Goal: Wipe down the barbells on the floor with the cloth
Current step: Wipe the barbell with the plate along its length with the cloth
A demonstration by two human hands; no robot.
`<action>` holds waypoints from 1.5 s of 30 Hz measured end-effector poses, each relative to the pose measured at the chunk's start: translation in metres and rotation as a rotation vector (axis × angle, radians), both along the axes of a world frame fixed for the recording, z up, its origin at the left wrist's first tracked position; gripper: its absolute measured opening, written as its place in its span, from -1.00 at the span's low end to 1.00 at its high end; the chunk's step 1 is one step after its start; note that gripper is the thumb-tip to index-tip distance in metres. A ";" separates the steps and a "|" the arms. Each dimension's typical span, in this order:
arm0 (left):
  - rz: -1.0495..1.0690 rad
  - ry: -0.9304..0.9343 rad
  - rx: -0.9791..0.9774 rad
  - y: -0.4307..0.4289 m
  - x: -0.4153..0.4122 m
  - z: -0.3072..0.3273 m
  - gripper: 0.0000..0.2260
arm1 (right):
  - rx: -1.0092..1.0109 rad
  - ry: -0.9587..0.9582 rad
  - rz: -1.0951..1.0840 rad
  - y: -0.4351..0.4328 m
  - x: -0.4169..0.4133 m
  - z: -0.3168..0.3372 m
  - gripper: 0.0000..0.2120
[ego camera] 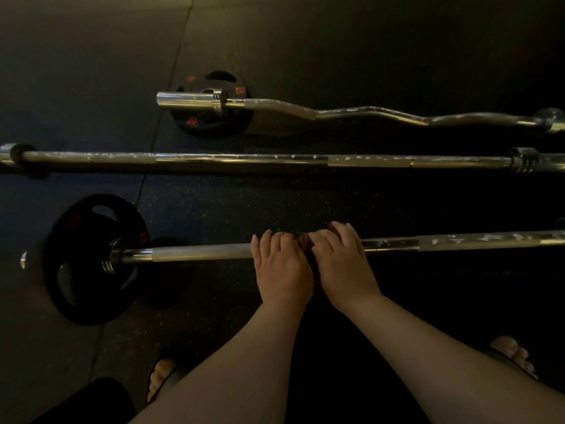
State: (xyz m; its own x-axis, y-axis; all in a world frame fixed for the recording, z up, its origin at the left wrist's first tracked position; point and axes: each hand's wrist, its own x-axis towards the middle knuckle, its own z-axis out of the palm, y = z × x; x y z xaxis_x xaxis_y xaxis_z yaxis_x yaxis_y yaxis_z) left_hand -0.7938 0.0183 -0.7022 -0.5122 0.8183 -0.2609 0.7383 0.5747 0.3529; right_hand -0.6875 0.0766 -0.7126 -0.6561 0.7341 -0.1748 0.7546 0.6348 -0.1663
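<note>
Floor [275, 41] was dark rubber gym matting, dimly lit, with three bars lying across it roughly parallel. Middle barbell [244, 159] ran almost the full width of the view, straight, with white flecks along the shaft. Near barbell [198, 251] lay closest to the person, its left end loaded with a black plate [91, 258]. Its shaft looked plain grey left of the hands and flecked white to their right. Curl bar [367, 113] lay farthest off, wavy, white smears on its grips, its left sleeve resting over a second plate [211, 117] lying flat.

Both hands were on the near barbell at about mid-shaft, side by side and touching. Left hand [282, 264] had its fingers curled over the top of the bar. Right hand [342, 261] had its fingers curled over as well, wrapped on the cloth [304, 243]. The cloth was a dark wad round the bar, showing only in the gap between the hands. Couldn't tell whether the left hand also held an edge of it.

Step in hand, as judged: wiping the first, nearest bar, roughly half done, since the left stretch looked clean and the right stretch was flecked.

Next move probably called for:
- keeping the cloth squeezed round the shaft and sliding it rightward over the flecked part
- likely twisting it to reach the underside
- bracing with the left hand so the bar didn't roll on its plate

Middle barbell and curl bar looked not yet wiped
</note>
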 end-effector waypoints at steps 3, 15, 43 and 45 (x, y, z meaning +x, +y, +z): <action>-0.017 -0.081 0.043 -0.003 -0.004 0.001 -0.67 | 0.082 0.003 -0.131 0.019 0.031 0.002 -0.69; -0.069 -0.026 0.032 -0.001 0.003 -0.005 -0.65 | 0.035 0.050 -0.011 0.022 0.028 0.008 -0.74; -0.125 -0.081 0.141 -0.003 0.001 -0.008 -0.56 | -0.016 0.051 -0.371 0.036 0.035 0.011 -0.71; -0.100 -0.057 0.127 -0.009 -0.007 -0.007 -0.59 | -0.012 0.043 -0.474 0.036 0.021 0.017 -0.69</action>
State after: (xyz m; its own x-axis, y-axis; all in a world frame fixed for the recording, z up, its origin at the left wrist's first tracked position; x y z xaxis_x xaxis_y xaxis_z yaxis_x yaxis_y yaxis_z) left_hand -0.8003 0.0091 -0.7096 -0.4137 0.8927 -0.1787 0.7662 0.4474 0.4613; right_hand -0.6660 0.1122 -0.6953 -0.2561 0.9525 -0.1647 0.9528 0.2200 -0.2092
